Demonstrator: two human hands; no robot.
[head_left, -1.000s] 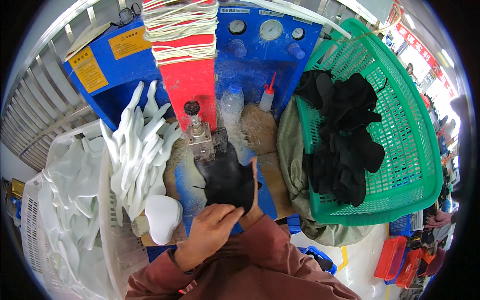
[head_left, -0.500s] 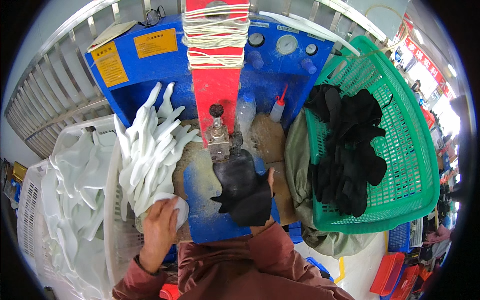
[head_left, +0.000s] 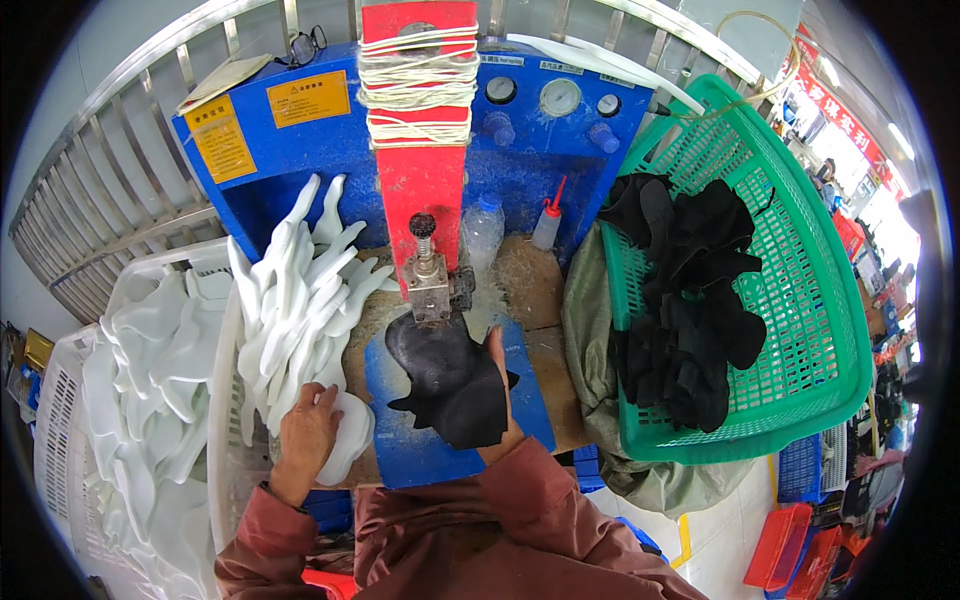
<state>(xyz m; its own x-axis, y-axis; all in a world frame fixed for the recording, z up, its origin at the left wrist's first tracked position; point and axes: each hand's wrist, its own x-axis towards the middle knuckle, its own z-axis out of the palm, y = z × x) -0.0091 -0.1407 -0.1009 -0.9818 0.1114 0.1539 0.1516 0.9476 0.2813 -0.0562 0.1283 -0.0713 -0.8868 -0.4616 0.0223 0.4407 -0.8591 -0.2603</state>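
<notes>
Blk pc (head_left: 458,385) looks mostly matt, white pcs (head_left: 292,325) smooth, grn basket (head_left: 735,450) plas.

At the far left there is a pair of glasses (head_left: 303,48), just beside a flat pale thing (head_left: 228,78). A metal railing (head_left: 160,51) runs behind them. The clear bottle (head_left: 482,236) with a blue cap stands at the far middle, and to its right, a small bottle (head_left: 546,230) with a red tip. At the near right are red crates (head_left: 777,545); farther, a blue crate (head_left: 800,470). A red banner (head_left: 835,110) is far right.
</notes>
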